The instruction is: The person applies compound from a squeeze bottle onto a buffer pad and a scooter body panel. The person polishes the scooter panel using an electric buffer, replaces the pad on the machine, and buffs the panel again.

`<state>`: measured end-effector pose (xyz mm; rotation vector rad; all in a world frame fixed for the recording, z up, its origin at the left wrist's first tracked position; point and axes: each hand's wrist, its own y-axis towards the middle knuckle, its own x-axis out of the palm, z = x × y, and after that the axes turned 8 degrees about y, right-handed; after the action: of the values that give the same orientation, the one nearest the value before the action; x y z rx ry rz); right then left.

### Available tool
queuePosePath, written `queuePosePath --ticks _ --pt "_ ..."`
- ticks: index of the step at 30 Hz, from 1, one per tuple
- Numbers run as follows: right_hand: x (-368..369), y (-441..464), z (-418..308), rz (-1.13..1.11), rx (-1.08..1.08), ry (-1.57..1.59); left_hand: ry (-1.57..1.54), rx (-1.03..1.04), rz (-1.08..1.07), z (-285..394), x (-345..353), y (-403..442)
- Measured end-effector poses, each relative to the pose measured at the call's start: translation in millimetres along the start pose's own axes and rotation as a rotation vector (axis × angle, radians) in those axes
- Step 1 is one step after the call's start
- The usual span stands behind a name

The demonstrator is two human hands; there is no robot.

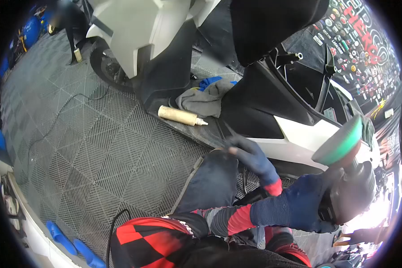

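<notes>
Green-padded, one polisher (pixel 353 190) is gripped by the left hand (pixel 315 196), right hand (pixel 253 160) open.

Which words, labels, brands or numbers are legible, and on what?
"HER" plus a round letter, C or O: large, red, on the wall banner.
White lettering beside it: cut off, not surely readable.
Small logos on that banner: too small.
Lettering on the dark lower banner and jersey: too blurred.
Bottle on the footboard: no readable text.
</notes>
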<state>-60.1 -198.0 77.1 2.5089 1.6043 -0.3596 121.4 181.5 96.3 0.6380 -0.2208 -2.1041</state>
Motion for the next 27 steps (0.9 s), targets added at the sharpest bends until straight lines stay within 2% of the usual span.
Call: queuePosePath --ticks 1,2,4,5,7,9,11,14,15,17,18,20,21,23,24,26,27 --pt "-15 -31 6 0.044 0.126 0.288 -0.373 0.163 -0.239 46 65 30" --pt "-29 -66 13 -0.032 0.045 0.583 -0.666 0.258 -0.424 83 120 47" --pt "-38 -104 22 -0.198 -0.107 1.067 -1.089 0.355 -0.639 154 208 54" --pt "-33 -116 25 -0.134 -0.113 1.099 -1.205 0.386 -0.677 184 245 50" --pt "-15 -138 31 -0.027 -0.130 1.169 -1.261 0.392 -0.680 198 271 44" --pt "0 -153 32 0.081 -0.122 1.160 -1.233 0.418 -0.759 201 290 30" --pt "3 -171 36 0.166 -0.125 1.131 -1.123 0.357 -0.822 210 286 21" --pt "-8 -190 34 0.289 -0.142 1.037 -0.999 0.492 -1.274 218 303 12" --pt "-9 -198 30 0.322 -0.147 0.997 -1.000 0.478 -1.256 218 310 7" --pt "-19 -219 27 0.384 -0.156 0.952 -1.043 0.784 -1.258 216 318 3" --pt "-20 -223 29 0.416 -0.162 0.920 -1.035 0.775 -1.250 215 321 3" --pt "-25 -231 26 0.468 -0.169 0.865 -1.056 1.020 -0.674 213 324 1" --pt "-27 -234 24 0.489 -0.171 0.838 -1.056 1.014 -0.676 214 327 -3" --pt "-30 -239 21 0.521 -0.160 0.794 -1.104 0.932 -0.855 216 330 -14" --pt "-30 -244 18 0.548 -0.160 0.758 -1.108 0.925 -0.854 219 329 -15" --pt "-31 -250 14 0.583 -0.158 0.710 -1.201 0.671 -1.102 226 325 -16" --pt "-31 -254 11 0.603 -0.157 0.686 -1.205 0.670 -1.101 227 328 -15"
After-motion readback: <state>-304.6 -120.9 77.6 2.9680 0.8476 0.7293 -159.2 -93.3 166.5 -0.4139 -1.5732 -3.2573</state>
